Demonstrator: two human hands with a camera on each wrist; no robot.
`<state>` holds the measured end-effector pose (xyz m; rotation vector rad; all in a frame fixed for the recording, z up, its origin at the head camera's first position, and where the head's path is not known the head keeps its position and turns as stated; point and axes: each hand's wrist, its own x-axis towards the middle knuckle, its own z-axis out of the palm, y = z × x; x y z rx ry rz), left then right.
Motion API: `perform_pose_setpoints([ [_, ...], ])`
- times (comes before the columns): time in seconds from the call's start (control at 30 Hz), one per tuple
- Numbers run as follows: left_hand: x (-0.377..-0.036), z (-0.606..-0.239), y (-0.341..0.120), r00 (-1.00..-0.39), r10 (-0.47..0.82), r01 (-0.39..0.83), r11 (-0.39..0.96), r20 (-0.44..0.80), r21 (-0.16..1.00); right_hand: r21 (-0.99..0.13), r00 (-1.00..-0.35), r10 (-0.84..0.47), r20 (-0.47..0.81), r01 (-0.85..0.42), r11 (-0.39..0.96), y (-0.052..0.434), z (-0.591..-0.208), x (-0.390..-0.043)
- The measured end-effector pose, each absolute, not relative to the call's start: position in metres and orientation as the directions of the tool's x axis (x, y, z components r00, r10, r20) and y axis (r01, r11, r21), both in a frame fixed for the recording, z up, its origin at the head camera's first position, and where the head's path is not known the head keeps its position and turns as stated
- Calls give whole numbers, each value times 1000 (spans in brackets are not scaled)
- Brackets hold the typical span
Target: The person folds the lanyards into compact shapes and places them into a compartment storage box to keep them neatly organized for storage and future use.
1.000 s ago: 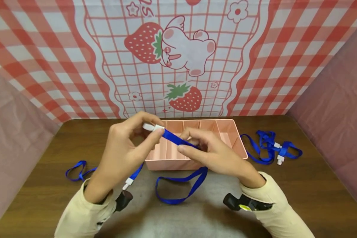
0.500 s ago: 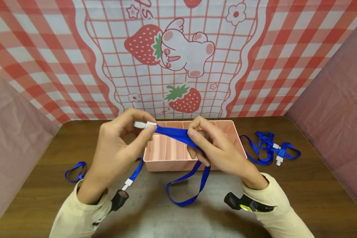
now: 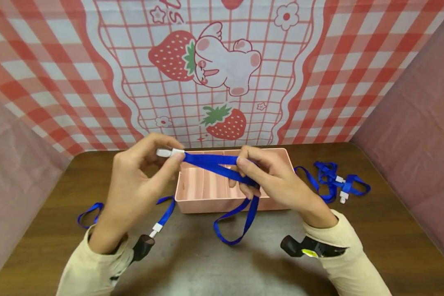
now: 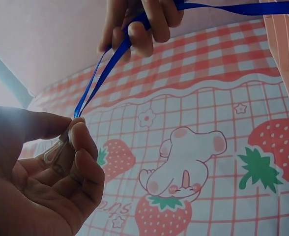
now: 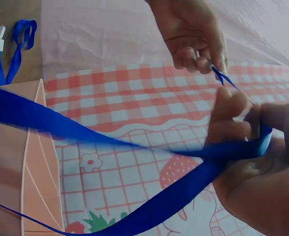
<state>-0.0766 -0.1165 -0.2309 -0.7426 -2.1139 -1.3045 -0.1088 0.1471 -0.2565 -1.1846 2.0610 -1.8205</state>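
A blue lanyard [image 3: 211,159] with a white clip [image 3: 164,153] is stretched between both hands above a pink divided tray [image 3: 203,201]. My left hand [image 3: 140,176] pinches the white clip end between thumb and fingers; the clip's hook also shows in the left wrist view. With thumb and forefinger my right hand [image 3: 277,181] holds the strap, and the band runs on across its other fingers. Two strands fan out from the clip towards the right hand. The rest of the lanyard hangs in a loop [image 3: 231,240] below the right hand.
At the right of the wooden table [image 3: 385,246] lies a heap of blue lanyards [image 3: 327,176] with white clips. Another blue lanyard [image 3: 166,213] lies left of the tray, partly behind the left forearm. A checked strawberry cloth [image 3: 133,61] rises behind the table.
The hands have drawn apart, the left hand moving left with the clip. The strap between them has spread into two separate strands, and the hanging loop has shifted right.
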Motion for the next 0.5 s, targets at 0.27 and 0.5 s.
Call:
perform_pose_setpoints([
  [0.27,-80,-232,-121,-709,160,687,374,687,623,-941,-623,-762,176,-333,55,153,-263,-117],
  [0.5,-85,-235,-125,-705,179,686,417,686,596,-958,-607,-792,64,-259,121,172,-275,-118],
])
